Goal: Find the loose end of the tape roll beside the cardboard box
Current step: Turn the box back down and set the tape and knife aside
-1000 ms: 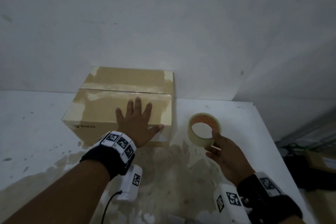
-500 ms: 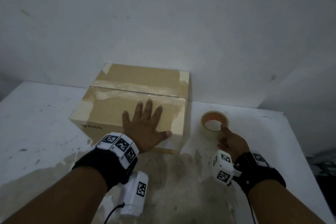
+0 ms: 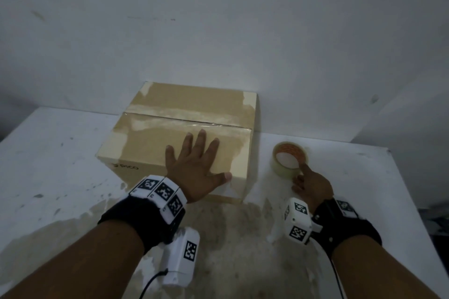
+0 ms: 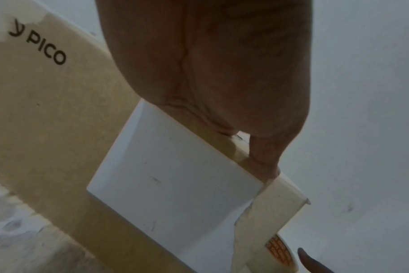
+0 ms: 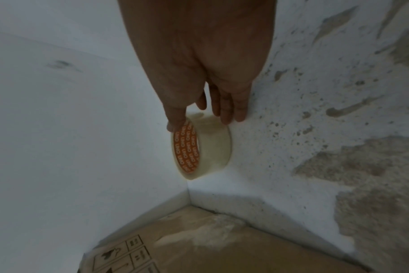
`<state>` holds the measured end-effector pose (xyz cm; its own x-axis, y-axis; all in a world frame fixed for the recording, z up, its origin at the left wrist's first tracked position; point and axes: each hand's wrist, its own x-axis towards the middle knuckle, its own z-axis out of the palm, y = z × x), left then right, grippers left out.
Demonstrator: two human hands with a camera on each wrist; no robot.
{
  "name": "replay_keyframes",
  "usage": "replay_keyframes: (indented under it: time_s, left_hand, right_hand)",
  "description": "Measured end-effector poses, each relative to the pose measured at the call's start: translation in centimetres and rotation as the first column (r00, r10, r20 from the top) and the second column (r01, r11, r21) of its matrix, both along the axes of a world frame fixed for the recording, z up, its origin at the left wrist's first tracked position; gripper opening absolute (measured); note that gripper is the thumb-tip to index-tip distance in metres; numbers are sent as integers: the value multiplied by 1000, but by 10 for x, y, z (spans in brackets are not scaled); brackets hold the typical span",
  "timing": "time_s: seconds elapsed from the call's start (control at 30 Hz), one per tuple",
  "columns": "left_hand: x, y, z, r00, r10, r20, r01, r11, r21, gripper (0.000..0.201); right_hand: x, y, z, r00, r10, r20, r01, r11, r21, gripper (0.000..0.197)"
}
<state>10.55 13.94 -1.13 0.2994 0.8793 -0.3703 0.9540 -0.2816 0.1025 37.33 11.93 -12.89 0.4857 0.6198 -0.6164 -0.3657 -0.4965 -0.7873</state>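
Note:
A brown cardboard box (image 3: 184,114) with old tape marks stands on the table against the wall. My left hand (image 3: 194,165) lies flat on its top near the front edge, fingers spread; the left wrist view shows the palm (image 4: 210,64) over the box front (image 4: 54,120). To the right of the box, a roll of clear tape (image 3: 290,160) with an orange core lies flat on the table. My right hand (image 3: 303,175) pinches its near rim, thumb (image 5: 175,122) inside the core and fingers (image 5: 229,110) on the outside of the tape roll (image 5: 213,147). No loose end shows.
The white table (image 3: 60,165) has worn brownish patches toward me. A plain wall (image 3: 218,31) rises right behind the box. The table's right edge (image 3: 413,201) drops off to dark clutter. The box front carries a white label (image 4: 175,175).
The right hand has brought the tape roll down from a raised, tilted hold; it now lies flat on the table beside the box. The left hand stays flat on the box.

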Motion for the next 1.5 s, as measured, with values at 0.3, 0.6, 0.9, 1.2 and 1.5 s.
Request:
replay_keyframes:
  time_s: [0.3,0.6,0.9,1.2,1.5]
  left_hand:
    - [0,0,-6,1000,6,-19,-4,997,80,83]
    - [-7,-8,-12,995,-83,60,69,976,204,76]
    - [-15,-7,-8,981,-183,57,173,973,152,82]
    - [-12,-8,0,985,-164,44,162,986,49,86]
    - [-10,-8,1,985,-173,-26,174,984,39,97]
  right_hand:
    - [-26,-92,45,825,389,410,-402,914,-59,19]
    - [-72,-203,47,331,834,441,-705,530,-472,22]
    - [-88,-266,21,76,932,354,-456,348,-819,53]
    - [-86,-272,28,358,743,565,-479,666,-572,39]
    - [-93,-172,53,465,517,719,-451,837,-310,43]
